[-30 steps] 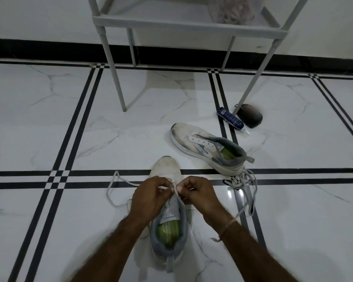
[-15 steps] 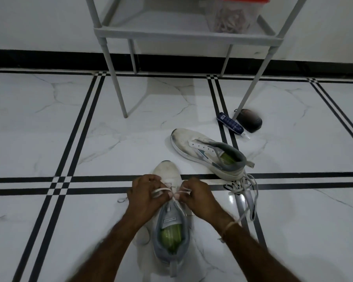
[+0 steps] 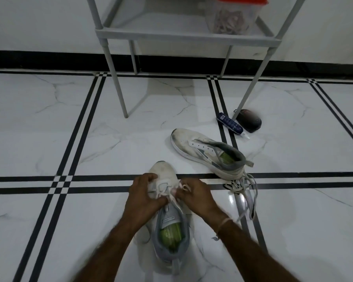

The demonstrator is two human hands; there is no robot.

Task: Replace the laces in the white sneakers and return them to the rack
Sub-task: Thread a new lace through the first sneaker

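A white sneaker (image 3: 167, 226) with a grey collar and green insole lies on the floor in front of me, toe pointing away. My left hand (image 3: 144, 197) grips its left side and a strand of the white lace (image 3: 165, 189) over the eyelets. My right hand (image 3: 194, 195) pinches the other lace end at the shoe's right side. The second white sneaker (image 3: 204, 151) lies further right with no lace in its eyelets. A loose greyish lace (image 3: 245, 187) is piled just behind its heel.
The grey rack (image 3: 183, 35) stands ahead against the wall, with a clear container (image 3: 232, 15) with an orange lid on its lower shelf. A dark blue tube (image 3: 229, 121) and a dark round object (image 3: 250, 120) lie by the rack's right front leg.
The long lace loop that lay to the left of the near sneaker has been drawn in. Both hands moved closer together over the eyelets. The view tilted up slightly.
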